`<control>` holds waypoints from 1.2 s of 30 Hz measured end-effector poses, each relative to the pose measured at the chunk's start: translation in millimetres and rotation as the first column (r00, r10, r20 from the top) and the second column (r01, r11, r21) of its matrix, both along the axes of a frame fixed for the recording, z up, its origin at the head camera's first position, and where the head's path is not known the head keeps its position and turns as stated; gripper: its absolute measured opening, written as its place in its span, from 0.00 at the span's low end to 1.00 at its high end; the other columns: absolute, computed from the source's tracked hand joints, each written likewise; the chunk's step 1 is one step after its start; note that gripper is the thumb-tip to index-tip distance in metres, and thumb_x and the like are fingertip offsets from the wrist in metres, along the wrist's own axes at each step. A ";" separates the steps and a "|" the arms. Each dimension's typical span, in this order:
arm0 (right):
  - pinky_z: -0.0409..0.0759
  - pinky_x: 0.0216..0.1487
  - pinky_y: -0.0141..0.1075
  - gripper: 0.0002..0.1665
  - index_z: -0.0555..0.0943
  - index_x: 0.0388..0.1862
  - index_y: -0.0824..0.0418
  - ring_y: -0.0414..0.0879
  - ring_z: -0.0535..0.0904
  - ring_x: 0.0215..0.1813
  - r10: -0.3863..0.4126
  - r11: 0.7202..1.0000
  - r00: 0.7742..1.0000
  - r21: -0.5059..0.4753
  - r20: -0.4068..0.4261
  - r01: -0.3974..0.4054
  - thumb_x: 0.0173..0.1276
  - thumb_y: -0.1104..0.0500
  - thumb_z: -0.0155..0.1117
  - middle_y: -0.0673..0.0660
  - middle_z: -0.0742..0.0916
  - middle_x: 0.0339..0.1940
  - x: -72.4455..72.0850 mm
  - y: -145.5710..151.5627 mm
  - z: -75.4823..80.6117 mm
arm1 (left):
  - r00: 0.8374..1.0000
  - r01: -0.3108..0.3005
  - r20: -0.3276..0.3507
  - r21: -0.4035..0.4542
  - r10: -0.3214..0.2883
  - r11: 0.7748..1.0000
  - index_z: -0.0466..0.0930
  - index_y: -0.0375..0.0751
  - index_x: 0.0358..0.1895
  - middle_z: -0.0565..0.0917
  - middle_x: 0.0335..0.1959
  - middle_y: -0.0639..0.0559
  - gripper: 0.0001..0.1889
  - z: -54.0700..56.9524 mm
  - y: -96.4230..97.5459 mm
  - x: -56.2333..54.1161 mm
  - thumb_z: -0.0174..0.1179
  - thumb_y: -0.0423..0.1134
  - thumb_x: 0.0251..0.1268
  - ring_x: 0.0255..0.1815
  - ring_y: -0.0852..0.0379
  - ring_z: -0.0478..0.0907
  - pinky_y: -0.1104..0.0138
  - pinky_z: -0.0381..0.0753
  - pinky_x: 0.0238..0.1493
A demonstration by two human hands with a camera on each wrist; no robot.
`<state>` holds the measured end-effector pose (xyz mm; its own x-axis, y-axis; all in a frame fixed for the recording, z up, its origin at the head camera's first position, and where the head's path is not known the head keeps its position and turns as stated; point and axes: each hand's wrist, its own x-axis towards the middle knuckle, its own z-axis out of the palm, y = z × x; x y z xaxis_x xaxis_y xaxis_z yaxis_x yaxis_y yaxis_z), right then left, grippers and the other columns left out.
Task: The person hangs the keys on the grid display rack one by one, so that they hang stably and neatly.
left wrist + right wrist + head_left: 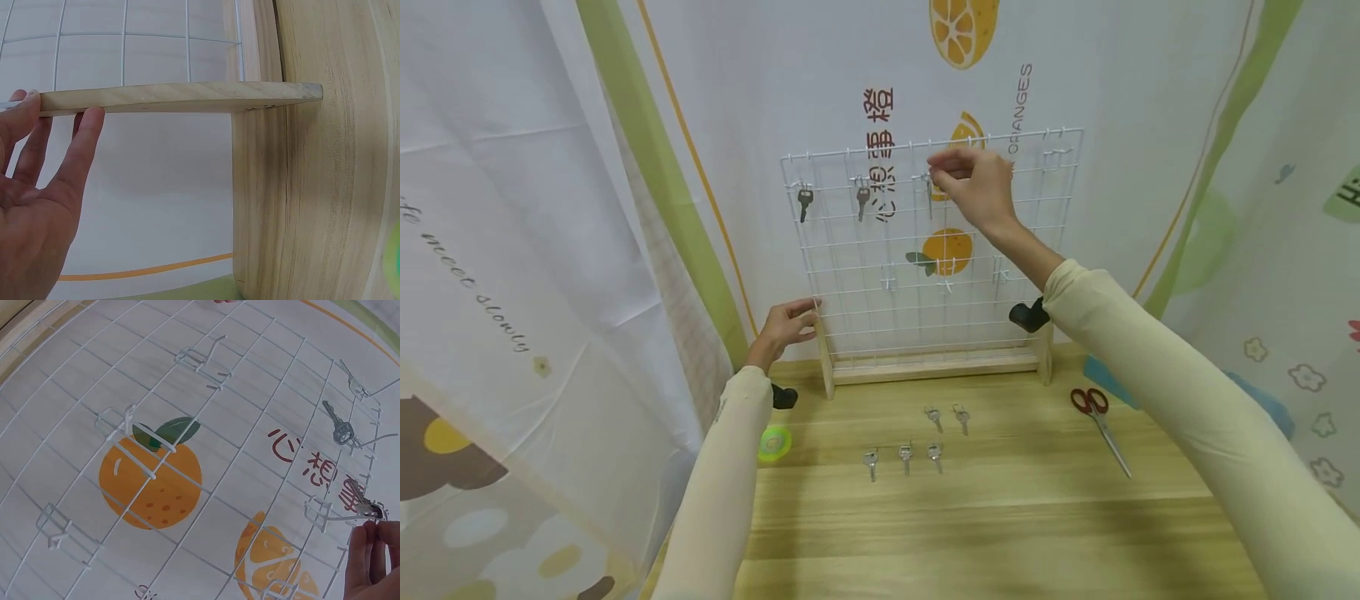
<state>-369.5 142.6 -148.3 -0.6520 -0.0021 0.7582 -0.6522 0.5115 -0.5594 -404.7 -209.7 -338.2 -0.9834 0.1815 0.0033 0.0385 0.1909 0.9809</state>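
Observation:
A white wire grid rack (880,321) stands on a wooden base. My left hand (786,325) holds its left wooden side post (175,94), fingertips against the wood. High on the grid my right hand (977,187) pinches a key (365,499) by its head end, at the tip of a white hook (337,518). Two more keys hang from hooks to the left, an outer key (805,202) and a nearer key (862,202). On the table (1000,533) lie several loose keys, among them one key (906,456) in the front row and another (962,418) behind.
Lower on the grid are other hooks, including a middle hook (946,286). Red-handled scissors (1101,425) lie at the right, near a blue item (1108,379). A green-yellow ring (774,443) sits beside my left sleeve. A printed curtain (737,83) hangs behind the rack.

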 end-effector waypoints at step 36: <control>0.88 0.57 0.41 0.17 0.86 0.61 0.64 0.54 0.88 0.54 -0.060 0.984 0.978 0.176 0.200 0.024 0.75 0.66 0.64 0.62 0.90 0.53 -3.8 0.7 -15.4 | 0.998 0.024 -0.062 -0.062 -0.028 0.998 0.64 0.34 0.79 0.64 0.81 0.41 0.27 -4.2 -0.6 -0.1 0.54 0.29 0.81 0.76 0.40 0.67 0.54 0.80 0.69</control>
